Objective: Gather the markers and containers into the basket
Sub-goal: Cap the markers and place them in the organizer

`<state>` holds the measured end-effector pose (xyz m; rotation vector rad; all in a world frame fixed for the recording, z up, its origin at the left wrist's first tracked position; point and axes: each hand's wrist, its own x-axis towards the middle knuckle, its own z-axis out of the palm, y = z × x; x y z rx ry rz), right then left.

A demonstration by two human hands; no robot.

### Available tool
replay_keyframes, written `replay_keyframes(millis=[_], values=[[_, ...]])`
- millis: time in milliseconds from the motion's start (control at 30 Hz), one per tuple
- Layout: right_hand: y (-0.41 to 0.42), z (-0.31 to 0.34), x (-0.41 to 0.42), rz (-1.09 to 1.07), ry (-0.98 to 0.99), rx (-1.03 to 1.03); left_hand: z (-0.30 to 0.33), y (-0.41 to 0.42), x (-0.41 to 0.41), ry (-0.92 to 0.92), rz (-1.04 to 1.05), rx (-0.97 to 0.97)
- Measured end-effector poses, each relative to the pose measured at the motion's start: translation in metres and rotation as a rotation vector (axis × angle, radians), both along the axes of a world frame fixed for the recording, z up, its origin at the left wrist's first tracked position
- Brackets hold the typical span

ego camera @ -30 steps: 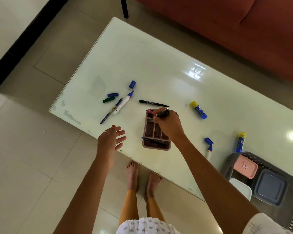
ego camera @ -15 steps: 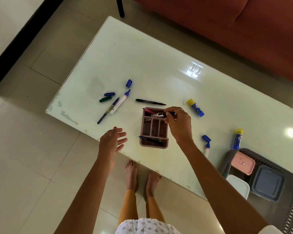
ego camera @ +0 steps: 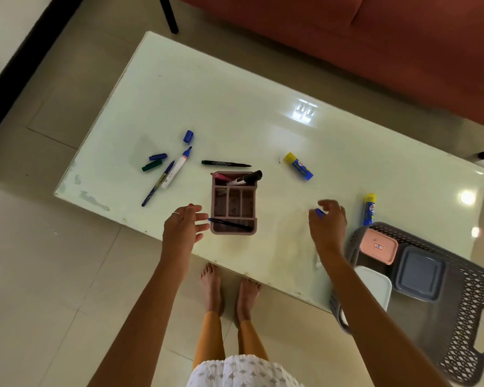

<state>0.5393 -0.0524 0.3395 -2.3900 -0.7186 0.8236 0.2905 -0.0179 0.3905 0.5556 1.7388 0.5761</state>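
Three lidded containers (ego camera: pixel 377 246) already sit in my basket (ego camera: pixel 464 308) at lower right. Still left on the table (ego camera: pixel 235 107): loose markers (ego camera: pixel 176 167) left of centre and the pink organizer (ego camera: pixel 233 203). My left hand (ego camera: pixel 183 226) hangs spread; my right hand (ego camera: pixel 329 222) curls, perhaps pinching a blue-capped marker (ego camera: pixel 319 212).

A glossy pale table (ego camera: pixel 235 101) is set on beige floor tiles (ego camera: pixel 39 275), with a rust-red sofa (ego camera: pixel 389 46) at one o'clock, a dark skirting strip (ego camera: pixel 25 60) at ten o'clock, and lamp glare (ego camera: pixel 467 197) reflected at three o'clock.
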Motion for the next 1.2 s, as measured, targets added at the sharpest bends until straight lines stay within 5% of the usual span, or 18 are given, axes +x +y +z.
replay_keyframes(millis=[133,367,767,1200], values=[[-0.041,-0.016,0.011,0.065,-0.041,-0.243,-0.001,-0.004,0.008,0.031,-0.080,-0.004],[-0.062,-0.035,0.009,0.118,0.021,-0.355,0.007,-0.011,0.027,0.077,-0.195,0.043],[-0.087,-0.019,0.012,-0.052,0.166,-0.112,-0.011,-0.005,0.153,-0.021,-0.593,0.161],[-0.108,-0.012,0.014,-0.116,0.241,-0.063,-0.104,0.016,0.254,0.424,-0.874,0.010]])
